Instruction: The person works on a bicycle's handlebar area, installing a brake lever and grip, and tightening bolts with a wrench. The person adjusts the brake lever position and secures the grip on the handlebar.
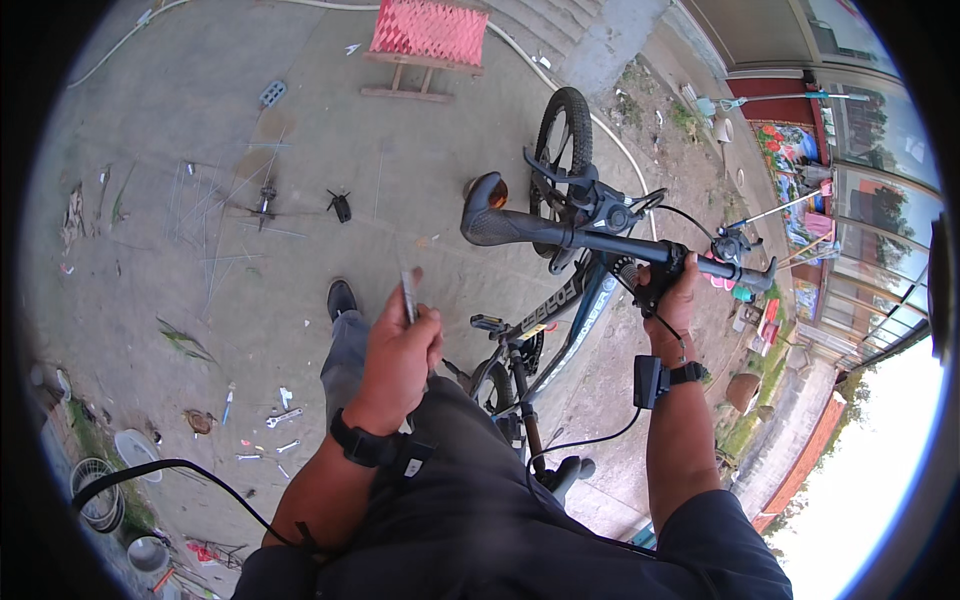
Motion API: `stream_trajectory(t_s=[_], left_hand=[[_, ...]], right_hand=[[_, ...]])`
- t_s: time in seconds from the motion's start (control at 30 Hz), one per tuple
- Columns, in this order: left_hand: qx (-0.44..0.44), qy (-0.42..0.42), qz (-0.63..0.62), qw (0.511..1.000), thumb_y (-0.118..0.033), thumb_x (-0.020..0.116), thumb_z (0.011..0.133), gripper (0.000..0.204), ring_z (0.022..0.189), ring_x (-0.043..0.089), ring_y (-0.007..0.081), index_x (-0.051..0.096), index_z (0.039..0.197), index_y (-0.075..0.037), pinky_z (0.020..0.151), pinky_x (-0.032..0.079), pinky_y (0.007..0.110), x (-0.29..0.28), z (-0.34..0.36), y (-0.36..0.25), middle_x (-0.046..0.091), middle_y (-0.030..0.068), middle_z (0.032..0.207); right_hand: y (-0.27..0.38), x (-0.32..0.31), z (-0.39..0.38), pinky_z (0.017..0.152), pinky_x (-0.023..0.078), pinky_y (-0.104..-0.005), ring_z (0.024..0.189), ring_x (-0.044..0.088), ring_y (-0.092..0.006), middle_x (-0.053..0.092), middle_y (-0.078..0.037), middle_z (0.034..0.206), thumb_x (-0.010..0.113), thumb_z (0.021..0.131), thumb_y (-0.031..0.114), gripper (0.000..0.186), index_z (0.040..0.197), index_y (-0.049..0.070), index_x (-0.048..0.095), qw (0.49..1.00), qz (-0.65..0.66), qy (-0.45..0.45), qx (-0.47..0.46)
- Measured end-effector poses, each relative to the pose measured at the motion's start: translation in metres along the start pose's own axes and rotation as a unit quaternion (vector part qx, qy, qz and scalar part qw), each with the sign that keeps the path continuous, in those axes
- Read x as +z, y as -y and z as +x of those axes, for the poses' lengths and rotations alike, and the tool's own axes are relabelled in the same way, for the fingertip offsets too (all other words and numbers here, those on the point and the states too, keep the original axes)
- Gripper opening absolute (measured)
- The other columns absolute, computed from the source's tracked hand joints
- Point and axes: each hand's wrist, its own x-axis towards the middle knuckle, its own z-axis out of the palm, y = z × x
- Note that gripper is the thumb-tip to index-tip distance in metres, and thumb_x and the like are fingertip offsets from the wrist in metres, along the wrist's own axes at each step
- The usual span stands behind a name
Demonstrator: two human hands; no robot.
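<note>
Reaching forward, right fingers (690,266) on handlebar (618,243)

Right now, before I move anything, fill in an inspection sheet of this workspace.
Surface: grey concrete ground, littered with small debris.
Job's things: bicycle with a black handlebar; slim metal tool, its far end blurred.
Clutter: wrenches and a black object of unclear kind, on the ground.
Hands: left hand closed on the tool; right hand gripping a black fitting at the handlebar.
Cables: black cable running from the black box at the right wrist.
Surroundings: stool with pink woven seat; pale hose; windows on the right.
</note>
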Motion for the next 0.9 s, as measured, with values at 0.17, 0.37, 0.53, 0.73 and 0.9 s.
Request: stream_trajectory(t_s=[0.17, 0.37, 0.53, 0.73, 0.9], left_hand=[[-0.028, 0.027, 0.211, 0.977, -0.010, 0.058, 0.100, 0.061, 0.066, 0.051, 0.0052, 0.037, 0.158, -0.009, 0.060, 0.044, 0.022, 0.006, -0.001, 0.000, 0.053, -0.0028, 0.082], [-0.072, 0.021, 0.166, 0.983, -0.004, 0.056, 0.099, 0.059, 0.061, 0.046, 0.0063, 0.038, 0.155, -0.005, 0.054, 0.039, 0.023, 0.010, -0.007, 0.001, 0.051, -0.0010, 0.082], [-0.068, 0.033, 0.167, 0.983, -0.009, 0.058, 0.100, 0.058, 0.063, 0.049, 0.0054, 0.040, 0.155, -0.006, 0.055, 0.041, 0.022, 0.007, -0.005, 0.002, 0.052, -0.0023, 0.082], [-0.062, -0.032, 0.143, 0.987, -0.006, 0.056, 0.100, 0.060, 0.054, 0.045, 0.0073, 0.036, 0.157, -0.004, 0.052, 0.040, 0.023, -0.010, -0.009, -0.007, 0.051, -0.0004, 0.074], [-0.059, -0.063, 0.220, 0.972, -0.008, 0.056, 0.101, 0.059, 0.055, 0.044, 0.0065, 0.037, 0.156, -0.002, 0.051, 0.039, 0.023, -0.028, -0.026, -0.017, 0.050, -0.0016, 0.072]], right_hand=[[0.003, 0.014, -0.007, 0.061, 0.047, -0.0332, 0.063, 0.056, -0.0182, 0.058, -0.004, 0.071, 0.050, 0.098, 0.069, 0.059, 0.103, 0.011, 0.063, 0.999, 0.029, -0.024, -0.019], [-0.008, -0.002, 0.006, 0.062, 0.047, -0.0328, 0.063, 0.056, -0.0179, 0.056, -0.002, 0.069, 0.050, 0.098, 0.069, 0.059, 0.100, 0.011, 0.063, 0.979, -0.165, -0.015, -0.120], [-0.011, -0.007, 0.008, 0.064, 0.047, -0.0324, 0.062, 0.056, -0.0176, 0.057, -0.003, 0.069, 0.048, 0.100, 0.066, 0.057, 0.099, 0.011, 0.062, 0.971, -0.207, -0.020, -0.118], [0.003, 0.018, -0.009, 0.055, 0.039, -0.0263, 0.058, 0.051, -0.0114, 0.061, -0.002, 0.068, 0.039, 0.102, 0.066, 0.063, 0.097, 0.010, 0.066, 0.999, -0.034, -0.021, 0.009], [0.005, 0.018, -0.009, 0.055, 0.037, -0.0263, 0.058, 0.051, -0.0108, 0.061, -0.002, 0.066, 0.042, 0.101, 0.067, 0.065, 0.089, 0.009, 0.068, 0.994, -0.092, -0.045, 0.025]])
